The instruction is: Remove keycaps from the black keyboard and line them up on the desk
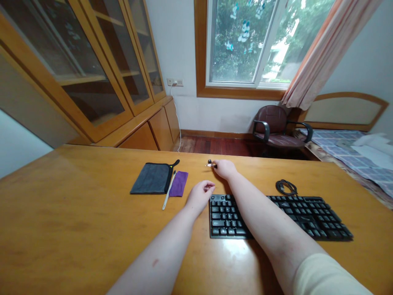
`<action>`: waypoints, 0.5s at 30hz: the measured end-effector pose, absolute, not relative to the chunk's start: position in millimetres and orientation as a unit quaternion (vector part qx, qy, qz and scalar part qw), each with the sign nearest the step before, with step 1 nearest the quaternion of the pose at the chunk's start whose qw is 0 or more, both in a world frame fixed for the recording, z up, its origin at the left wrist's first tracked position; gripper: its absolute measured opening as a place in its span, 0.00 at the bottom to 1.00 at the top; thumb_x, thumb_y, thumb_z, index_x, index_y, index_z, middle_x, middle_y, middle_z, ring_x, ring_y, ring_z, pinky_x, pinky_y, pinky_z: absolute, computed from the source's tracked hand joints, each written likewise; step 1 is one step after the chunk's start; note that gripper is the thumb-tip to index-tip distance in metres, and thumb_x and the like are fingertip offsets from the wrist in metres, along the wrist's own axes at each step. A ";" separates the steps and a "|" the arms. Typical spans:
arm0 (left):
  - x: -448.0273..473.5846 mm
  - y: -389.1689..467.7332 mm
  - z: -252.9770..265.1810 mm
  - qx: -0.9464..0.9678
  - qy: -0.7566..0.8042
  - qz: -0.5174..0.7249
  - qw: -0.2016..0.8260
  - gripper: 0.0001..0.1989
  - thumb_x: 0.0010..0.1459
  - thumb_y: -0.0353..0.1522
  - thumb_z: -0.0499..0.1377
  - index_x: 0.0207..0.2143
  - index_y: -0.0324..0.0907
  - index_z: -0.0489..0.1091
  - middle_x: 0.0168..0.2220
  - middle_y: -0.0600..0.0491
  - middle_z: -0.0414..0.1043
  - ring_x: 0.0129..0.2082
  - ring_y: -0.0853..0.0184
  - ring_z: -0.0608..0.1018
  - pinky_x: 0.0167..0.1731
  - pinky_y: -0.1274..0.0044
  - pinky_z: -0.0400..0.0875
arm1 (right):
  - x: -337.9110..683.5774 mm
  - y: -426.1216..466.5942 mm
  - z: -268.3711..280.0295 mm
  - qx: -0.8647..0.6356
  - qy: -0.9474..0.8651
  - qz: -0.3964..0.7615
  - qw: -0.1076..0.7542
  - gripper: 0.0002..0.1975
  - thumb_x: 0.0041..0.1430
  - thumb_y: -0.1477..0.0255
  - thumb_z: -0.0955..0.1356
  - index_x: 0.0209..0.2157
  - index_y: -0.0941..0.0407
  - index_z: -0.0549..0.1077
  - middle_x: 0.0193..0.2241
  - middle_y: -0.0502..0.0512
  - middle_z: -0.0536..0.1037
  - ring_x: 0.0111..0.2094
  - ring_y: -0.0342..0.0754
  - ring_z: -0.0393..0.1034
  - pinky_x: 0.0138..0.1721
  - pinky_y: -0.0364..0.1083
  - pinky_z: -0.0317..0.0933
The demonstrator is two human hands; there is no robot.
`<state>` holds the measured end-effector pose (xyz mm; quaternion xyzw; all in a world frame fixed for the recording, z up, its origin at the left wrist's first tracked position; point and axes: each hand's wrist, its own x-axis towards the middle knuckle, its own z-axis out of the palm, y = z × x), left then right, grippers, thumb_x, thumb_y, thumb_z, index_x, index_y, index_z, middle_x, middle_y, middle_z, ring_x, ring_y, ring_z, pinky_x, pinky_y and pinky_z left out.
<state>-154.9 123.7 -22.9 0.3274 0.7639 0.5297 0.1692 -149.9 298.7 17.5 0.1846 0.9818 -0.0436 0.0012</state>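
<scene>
Right hand [214,164] and left hand [209,187] at work over a wooden table [92,229]. The right hand's fingertips meet at a small clear-and-black item [209,165]; its clear part extends leftward from them, though whether it is gripped, and its exact form, cannot be told. The left hand, nearer the body, is loosely curled; whether its fingertips touch is unclear. One black keyboard [222,215], matte with pale legends, lies right of the left hand and beneath the right forearm, its long axis running left to right. One coiled black cable [286,187] rests beyond it. Left of both hands lie two cloths, one purple [179,184], one grey with black edging [152,178], and one slender pale brush [167,196], bristles pointing away.
</scene>
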 end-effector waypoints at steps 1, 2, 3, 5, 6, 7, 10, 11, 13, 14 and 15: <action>-154.7 123.7 -22.1 0.327 0.764 0.529 0.170 0.08 0.52 0.33 0.56 0.34 0.40 0.72 0.32 0.52 0.75 0.31 0.68 0.75 0.34 0.77 0.69 | -150.1 298.6 17.6 0.184 0.982 -0.044 0.002 0.18 0.60 0.65 0.58 0.49 0.48 0.70 0.41 0.57 0.77 0.41 0.52 0.71 0.40 0.47 0.62; -154.6 123.6 -21.4 0.327 0.764 0.529 0.172 0.08 0.52 0.33 0.56 0.34 0.40 0.72 0.32 0.51 0.75 0.31 0.68 0.75 0.34 0.77 0.69 | -150.1 298.5 17.7 0.184 0.982 -0.044 0.003 0.17 0.60 0.65 0.58 0.49 0.48 0.70 0.41 0.57 0.77 0.41 0.52 0.71 0.40 0.47 0.62; -154.5 123.5 -20.8 0.327 0.764 0.528 0.173 0.08 0.52 0.33 0.56 0.34 0.40 0.72 0.32 0.51 0.75 0.31 0.68 0.75 0.34 0.77 0.69 | -150.1 298.5 17.8 0.184 0.982 -0.044 0.004 0.17 0.60 0.66 0.58 0.49 0.48 0.70 0.41 0.57 0.77 0.41 0.52 0.71 0.40 0.47 0.62; -154.4 123.3 -20.4 0.327 0.763 0.529 0.174 0.08 0.52 0.33 0.56 0.34 0.40 0.72 0.32 0.52 0.75 0.31 0.68 0.75 0.35 0.77 0.69 | -150.0 298.3 18.0 0.185 0.982 -0.045 0.005 0.18 0.60 0.65 0.58 0.49 0.47 0.70 0.41 0.57 0.77 0.41 0.52 0.71 0.41 0.47 0.62; -154.4 123.1 -20.5 0.328 0.763 0.530 0.173 0.09 0.52 0.33 0.56 0.34 0.40 0.72 0.32 0.52 0.75 0.31 0.68 0.75 0.35 0.77 0.70 | -150.0 298.2 18.1 0.187 0.981 -0.046 0.006 0.18 0.61 0.65 0.58 0.49 0.47 0.70 0.42 0.57 0.77 0.42 0.52 0.71 0.41 0.47 0.62; -154.4 123.1 -20.7 0.327 0.763 0.531 0.172 0.09 0.52 0.33 0.56 0.34 0.40 0.72 0.32 0.52 0.75 0.31 0.68 0.75 0.35 0.76 0.70 | -150.0 298.1 18.0 0.188 0.981 -0.046 0.007 0.18 0.61 0.65 0.58 0.49 0.48 0.70 0.42 0.57 0.77 0.42 0.52 0.71 0.41 0.47 0.62; -154.4 122.9 -21.8 0.325 0.761 0.535 0.172 0.09 0.52 0.34 0.56 0.34 0.40 0.72 0.32 0.51 0.75 0.31 0.68 0.75 0.35 0.76 0.70 | -150.2 297.9 17.6 0.196 0.979 -0.047 0.010 0.18 0.61 0.64 0.58 0.50 0.49 0.69 0.42 0.58 0.76 0.43 0.52 0.71 0.42 0.47 0.61; -154.4 122.9 -22.1 0.324 0.761 0.535 0.172 0.09 0.52 0.33 0.56 0.34 0.40 0.72 0.32 0.51 0.75 0.31 0.68 0.75 0.35 0.76 0.70 | -150.3 297.9 17.5 0.198 0.979 -0.047 0.010 0.18 0.61 0.64 0.58 0.50 0.49 0.69 0.42 0.58 0.76 0.42 0.52 0.71 0.42 0.47 0.61; -154.4 123.0 -22.4 0.325 0.761 0.535 0.172 0.09 0.52 0.33 0.56 0.34 0.40 0.72 0.32 0.51 0.75 0.31 0.68 0.75 0.35 0.76 0.70 | -150.4 298.0 17.2 0.199 0.979 -0.050 0.011 0.18 0.61 0.64 0.58 0.51 0.48 0.69 0.42 0.58 0.77 0.42 0.52 0.71 0.42 0.47 0.61; -154.4 123.1 -22.5 0.327 0.761 0.533 0.171 0.09 0.52 0.33 0.56 0.34 0.40 0.72 0.32 0.51 0.75 0.31 0.68 0.75 0.35 0.76 0.70 | -150.4 298.0 17.1 0.198 0.979 -0.051 0.010 0.18 0.61 0.64 0.58 0.51 0.48 0.69 0.42 0.58 0.77 0.42 0.52 0.71 0.42 0.47 0.61; -154.4 123.2 -22.6 0.329 0.762 0.532 0.169 0.08 0.52 0.33 0.56 0.34 0.40 0.72 0.32 0.51 0.75 0.31 0.68 0.75 0.35 0.76 0.70 | -150.3 298.0 17.0 0.198 0.979 -0.053 0.009 0.18 0.61 0.65 0.59 0.51 0.48 0.69 0.42 0.57 0.77 0.42 0.52 0.71 0.42 0.47 0.61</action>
